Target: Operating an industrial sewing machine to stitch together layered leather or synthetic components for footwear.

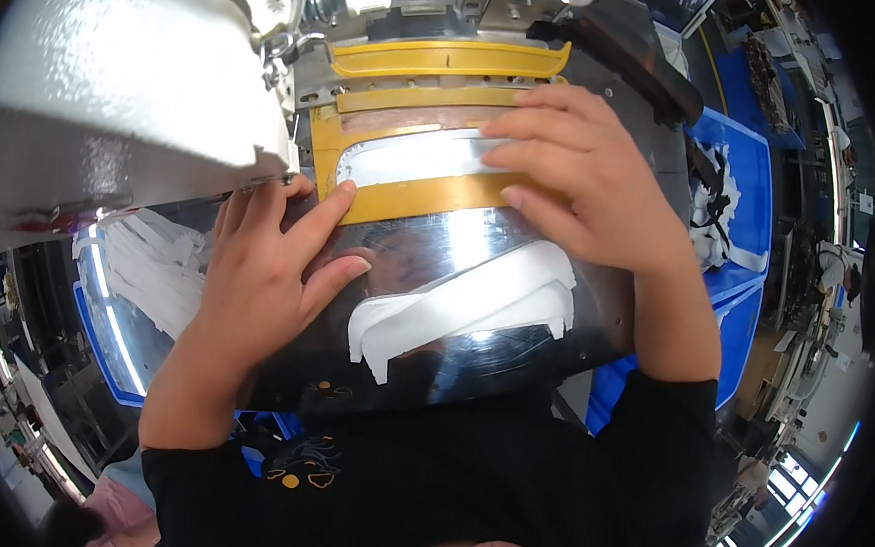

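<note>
A yellow template plate [402, 206] lies on the sewing machine's metal bed, with a white strip [400, 156] inside its long rounded slot. My left hand [274, 248] has its fingers spread, the index fingertip on the template's left edge. My right hand [589, 177] is curved over the right part of template and strip, fingers apart; whether every fingertip touches is unclear. Nearer me on the polished metal lie stacked white strips [461, 300] with angled ends. A yellow bar [450, 62] sits behind the template.
The white machine housing [119, 74] fills the upper left. White strips [157, 266] lie at the left. Blue bins [738, 272] with white and dark pieces stand at the right. A dark bar [631, 60] is at the back right. Someone in pink [122, 510] is at the lower left.
</note>
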`<action>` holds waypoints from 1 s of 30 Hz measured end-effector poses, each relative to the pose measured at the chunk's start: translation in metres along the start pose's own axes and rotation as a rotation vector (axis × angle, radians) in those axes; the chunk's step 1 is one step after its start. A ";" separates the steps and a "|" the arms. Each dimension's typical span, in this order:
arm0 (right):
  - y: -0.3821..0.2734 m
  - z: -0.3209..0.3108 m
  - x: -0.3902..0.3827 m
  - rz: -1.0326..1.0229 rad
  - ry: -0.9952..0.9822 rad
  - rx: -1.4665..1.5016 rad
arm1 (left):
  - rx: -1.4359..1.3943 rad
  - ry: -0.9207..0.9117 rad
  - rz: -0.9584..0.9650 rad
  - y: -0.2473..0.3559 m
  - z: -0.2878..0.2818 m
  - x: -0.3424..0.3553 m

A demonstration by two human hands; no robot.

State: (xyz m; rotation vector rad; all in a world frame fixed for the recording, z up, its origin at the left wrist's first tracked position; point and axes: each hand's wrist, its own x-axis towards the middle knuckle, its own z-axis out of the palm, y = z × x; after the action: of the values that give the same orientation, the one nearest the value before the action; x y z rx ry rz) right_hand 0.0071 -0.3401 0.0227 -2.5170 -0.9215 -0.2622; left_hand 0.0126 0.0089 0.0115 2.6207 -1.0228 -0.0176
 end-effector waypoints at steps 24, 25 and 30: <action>-0.030 0.013 0.012 -0.023 -0.092 0.074 | -0.012 0.070 0.046 -0.001 0.007 -0.002; -0.043 0.012 0.009 -0.031 -0.082 0.269 | -0.007 0.065 0.040 0.001 0.007 -0.003; -0.068 0.028 0.004 -0.037 -0.262 0.375 | -0.077 0.161 0.081 0.002 0.007 -0.004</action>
State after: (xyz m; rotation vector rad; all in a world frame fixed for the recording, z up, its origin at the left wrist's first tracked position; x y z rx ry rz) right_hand -0.0332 -0.2788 0.0226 -2.2174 -1.0094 0.2186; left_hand 0.0069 0.0083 0.0055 2.4643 -1.0490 0.1672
